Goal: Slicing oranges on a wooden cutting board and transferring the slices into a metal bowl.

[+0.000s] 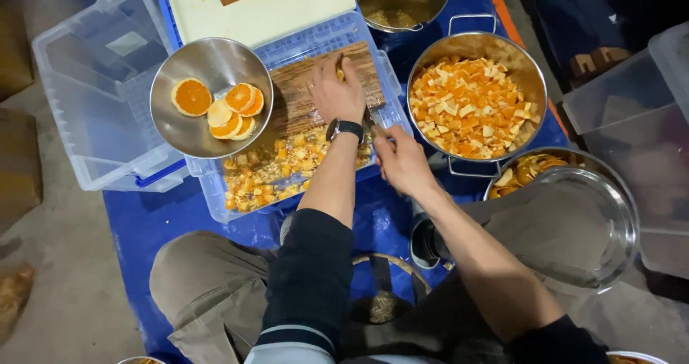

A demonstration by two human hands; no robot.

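From the head camera, your left hand [337, 91] lay palm down on the wooden cutting board [301, 95], fingers curled together over a small piece of orange [340, 72] that showed just past your fingertips, a wristwatch [344, 128] strapped at the wrist. Your right hand [402, 164] sat just behind and to the right of the left wrist, fingers wrapped closed around the handle of a knife [373, 126], whose blade ran up toward your left hand; how much of the blade touched the board I could not tell. Below your left fingers, on the near side of the board, a heap of chopped orange pieces [276, 169] lay on the clear plastic lid [215, 192] that the board rested on. To the left of your left fingers stood a steel bowl [208, 59] holding round orange slices [230, 109]. To the right of your right fingers stood a large steel pot [531, 70] filled with diced orange [466, 105], and nearer to you a second pot [617, 213] with peels [527, 169] showing under its rim. An empty clear plastic box [86, 91] sat well to the left, all on a blue sheet [143, 227].
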